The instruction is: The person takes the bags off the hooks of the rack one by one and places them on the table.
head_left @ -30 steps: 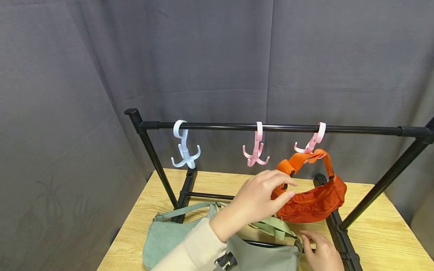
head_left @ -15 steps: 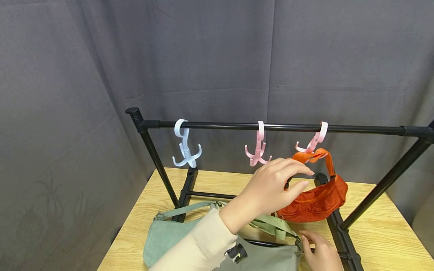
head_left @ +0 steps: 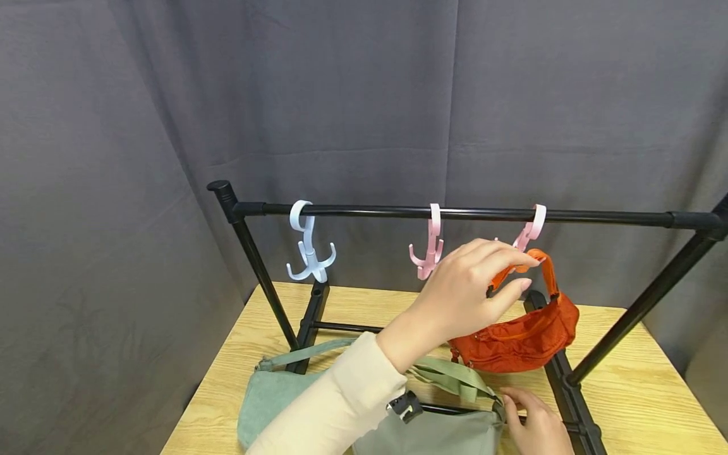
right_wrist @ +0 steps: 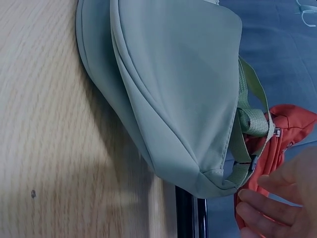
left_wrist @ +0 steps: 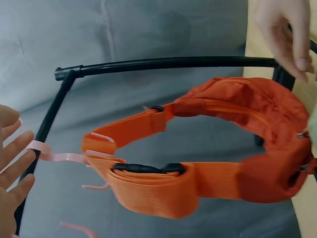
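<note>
An orange waist bag (head_left: 526,341) hangs by its strap from the right pink hook (head_left: 530,234). In front of the strap is my left hand (head_left: 469,291), which partly hides it in the head view. The left wrist view shows this left hand (left_wrist: 14,168) with fingers spread, apart from the bundled orange strap (left_wrist: 153,196). Low on the right, my right hand (head_left: 537,420) is beside the end of a grey-green bag (head_left: 449,436). Its fingers are loosely bent near the green webbing strap (right_wrist: 255,121), holding nothing visible.
A black rack's top bar (head_left: 364,212) also carries a middle pink hook (head_left: 430,249) and a light blue hook (head_left: 309,249). A sage suede bag (head_left: 273,395) lies left on the wooden table (head_left: 643,379). A grey curtain (head_left: 341,95) hangs behind.
My left hand has moved right and slightly up, from beside the orange strap's lower left to in front of its top. The right hand and the bags have hardly moved.
</note>
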`<control>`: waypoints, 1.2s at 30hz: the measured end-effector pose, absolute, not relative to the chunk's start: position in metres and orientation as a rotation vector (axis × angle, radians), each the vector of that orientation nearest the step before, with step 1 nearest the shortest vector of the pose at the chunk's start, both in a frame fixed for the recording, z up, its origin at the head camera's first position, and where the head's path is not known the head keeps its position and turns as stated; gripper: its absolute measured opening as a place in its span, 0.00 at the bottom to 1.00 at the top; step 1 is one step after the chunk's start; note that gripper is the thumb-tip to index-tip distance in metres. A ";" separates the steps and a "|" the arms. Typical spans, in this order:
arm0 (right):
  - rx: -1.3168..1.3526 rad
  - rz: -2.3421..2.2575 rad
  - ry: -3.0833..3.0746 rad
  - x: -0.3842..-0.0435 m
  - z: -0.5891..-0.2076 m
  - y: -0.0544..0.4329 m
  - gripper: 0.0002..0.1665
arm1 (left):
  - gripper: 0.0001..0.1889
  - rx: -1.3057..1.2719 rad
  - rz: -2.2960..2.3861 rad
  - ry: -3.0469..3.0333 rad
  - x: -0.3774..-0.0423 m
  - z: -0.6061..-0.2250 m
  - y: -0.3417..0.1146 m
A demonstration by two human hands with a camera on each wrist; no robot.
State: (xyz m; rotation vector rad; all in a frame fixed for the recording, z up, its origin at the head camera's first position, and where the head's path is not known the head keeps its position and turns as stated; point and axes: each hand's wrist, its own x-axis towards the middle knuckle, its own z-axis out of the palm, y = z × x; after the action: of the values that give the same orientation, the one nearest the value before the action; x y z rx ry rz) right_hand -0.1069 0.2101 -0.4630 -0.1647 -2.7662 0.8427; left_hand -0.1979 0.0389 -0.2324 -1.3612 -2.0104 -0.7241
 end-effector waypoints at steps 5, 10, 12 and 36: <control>-0.179 0.827 -2.764 -0.106 -0.464 0.211 0.11 | 0.13 -1.338 -0.657 -1.980 -0.198 -0.214 0.049; -0.183 0.827 -2.767 -0.106 -0.465 0.211 0.11 | 0.13 -1.337 -0.633 -1.972 -0.202 -0.200 0.060; -0.180 0.830 -2.766 -0.105 -0.465 0.211 0.11 | 0.13 -1.334 -0.609 -1.981 -0.204 -0.196 0.064; -0.200 0.840 -2.710 -0.101 -0.457 0.211 0.11 | 0.22 -1.242 -0.235 -2.247 -0.224 -0.187 0.079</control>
State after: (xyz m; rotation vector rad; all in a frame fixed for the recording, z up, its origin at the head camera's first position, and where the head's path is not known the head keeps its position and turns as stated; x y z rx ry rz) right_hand -0.1014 0.2110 -0.4569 -0.1998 -2.7096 0.8396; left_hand -0.2239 0.0795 -0.1872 -1.2423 -2.2472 -0.2355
